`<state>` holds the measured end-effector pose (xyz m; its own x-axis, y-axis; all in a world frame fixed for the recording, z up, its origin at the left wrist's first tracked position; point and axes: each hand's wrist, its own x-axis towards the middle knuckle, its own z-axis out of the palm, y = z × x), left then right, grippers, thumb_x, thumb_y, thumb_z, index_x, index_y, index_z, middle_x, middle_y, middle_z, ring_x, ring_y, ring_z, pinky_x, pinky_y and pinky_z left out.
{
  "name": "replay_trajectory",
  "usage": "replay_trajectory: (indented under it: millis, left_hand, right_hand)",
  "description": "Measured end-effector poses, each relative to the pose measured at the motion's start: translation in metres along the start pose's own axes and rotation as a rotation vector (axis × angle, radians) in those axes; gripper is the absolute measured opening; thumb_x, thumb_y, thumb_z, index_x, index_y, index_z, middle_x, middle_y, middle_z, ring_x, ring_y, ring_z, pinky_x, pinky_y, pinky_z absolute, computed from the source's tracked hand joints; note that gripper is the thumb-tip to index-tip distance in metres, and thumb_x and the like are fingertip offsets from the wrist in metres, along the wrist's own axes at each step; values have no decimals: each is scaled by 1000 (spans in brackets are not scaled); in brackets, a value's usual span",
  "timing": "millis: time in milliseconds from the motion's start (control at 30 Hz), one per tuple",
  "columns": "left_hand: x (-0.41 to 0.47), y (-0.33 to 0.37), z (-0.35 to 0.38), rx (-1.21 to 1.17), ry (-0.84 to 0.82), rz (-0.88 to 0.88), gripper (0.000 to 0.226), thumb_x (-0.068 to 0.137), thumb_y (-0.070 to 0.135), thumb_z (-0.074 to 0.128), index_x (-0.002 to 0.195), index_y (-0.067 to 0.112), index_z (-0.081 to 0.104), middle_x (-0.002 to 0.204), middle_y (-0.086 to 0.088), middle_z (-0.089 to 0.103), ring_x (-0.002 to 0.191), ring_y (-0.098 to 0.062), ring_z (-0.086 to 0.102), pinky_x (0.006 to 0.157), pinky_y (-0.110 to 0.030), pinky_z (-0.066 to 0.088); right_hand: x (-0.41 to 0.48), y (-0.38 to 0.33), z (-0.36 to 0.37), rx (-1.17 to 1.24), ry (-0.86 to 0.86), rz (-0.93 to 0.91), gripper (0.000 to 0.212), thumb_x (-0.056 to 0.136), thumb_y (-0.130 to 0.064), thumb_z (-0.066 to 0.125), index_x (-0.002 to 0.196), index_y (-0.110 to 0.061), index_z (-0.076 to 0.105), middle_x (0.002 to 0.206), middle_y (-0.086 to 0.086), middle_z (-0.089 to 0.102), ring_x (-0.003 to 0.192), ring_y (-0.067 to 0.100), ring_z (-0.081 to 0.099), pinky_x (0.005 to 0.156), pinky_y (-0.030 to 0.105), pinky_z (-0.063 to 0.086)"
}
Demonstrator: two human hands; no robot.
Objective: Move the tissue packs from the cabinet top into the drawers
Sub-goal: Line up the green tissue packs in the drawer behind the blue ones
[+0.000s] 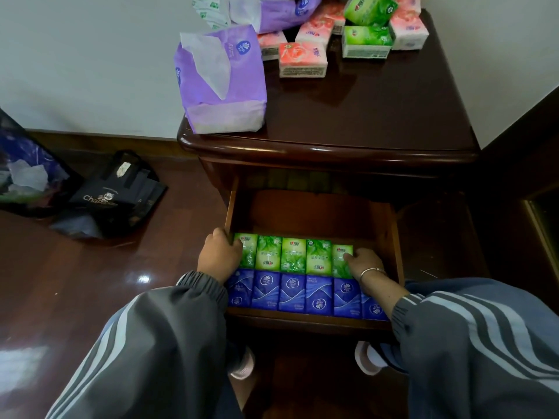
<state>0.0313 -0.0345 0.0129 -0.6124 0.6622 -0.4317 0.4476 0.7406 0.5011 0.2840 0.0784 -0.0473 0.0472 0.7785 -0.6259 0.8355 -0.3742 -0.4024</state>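
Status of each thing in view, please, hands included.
drawer, pulled open.
green pack row, upright in drawer, behind blue.
blue pack row, upright along drawer front.
purple pack, on cabinet top, opened, tissue out.
pink and green packs, loose on cabinet top.
left hand, curled on green row's left end.
right hand, grips green row's right-end pack.

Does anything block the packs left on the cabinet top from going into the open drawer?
Nothing visible does. The drawer is pulled out, with bare floor behind the green row. Only the left hand and right hand sit at that row's ends.
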Motion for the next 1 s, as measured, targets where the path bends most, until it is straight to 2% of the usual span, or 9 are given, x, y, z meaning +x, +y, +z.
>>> replay_trajectory:
  millis: [133,267,367,467,600,733,800,900,1000]
  left_hand:
    - [0,1,0,14,3,5,31,91,25,50,110,1,49,117,-19,55,101,-35,58,85,-42,47]
    - [0,1,1,16,10,9,29,91,23,51,108,-1,49,116,-21,55,99,-37,58,85,-43,48]
    - [-1,2,0,26,9,0,29,91,22,50,109,-1,48,118,-21,54,101,-38,57,85,-42,47]
    - [-6,5,-1,47,-4,-10,31,91,20,50,113,-2,47,121,-22,52,106,-39,55,89,-43,46]
    - [-18,14,-7,142,-64,-11,42,91,22,49,128,2,42,130,-20,47,116,-38,51,99,-48,41]
    - [-33,30,-23,272,-90,75,56,91,27,49,141,8,32,135,-17,42,122,-38,45,101,-46,41]
    - [-42,45,-34,301,-110,167,54,92,28,49,141,9,35,136,-18,41,123,-38,44,102,-45,40]
    - [-61,75,-57,300,-193,411,49,94,29,52,138,10,43,137,-15,47,124,-30,48,103,-34,39]
    - [-81,114,-84,215,-251,653,44,93,27,57,135,16,49,129,-3,59,116,-15,56,93,-17,39]
  right_hand:
    - [-3,-2,-6,-272,22,-111,35,90,-31,59,117,-10,59,116,14,64,104,33,61,86,40,52]
    - [-3,-1,-10,-352,-42,-149,33,87,-31,61,113,-11,64,115,13,65,103,31,62,84,35,52]
    - [-9,-3,-12,-433,-47,-148,39,87,-37,58,117,-13,61,122,13,61,109,32,57,89,38,50]
    - [-20,-13,-21,-426,-19,-179,47,87,-41,57,125,-13,54,129,13,53,115,33,53,94,42,48]
    - [-51,-35,-52,-411,-103,-336,47,90,-37,55,129,-11,53,132,9,55,118,25,54,95,29,44]
    - [-106,-56,-102,-161,-195,-629,33,87,-33,62,118,-23,61,113,-1,66,98,9,63,83,20,47]
    - [-129,-63,-134,-28,-92,-809,19,86,-27,64,105,-28,67,97,-9,69,87,0,63,78,10,46]
    - [-135,-72,-184,90,280,-946,14,86,-15,63,98,-20,69,92,-6,70,83,1,63,73,4,41]
    - [-108,-80,-227,27,603,-848,24,87,-17,61,111,-13,65,112,8,67,104,24,61,86,23,41]
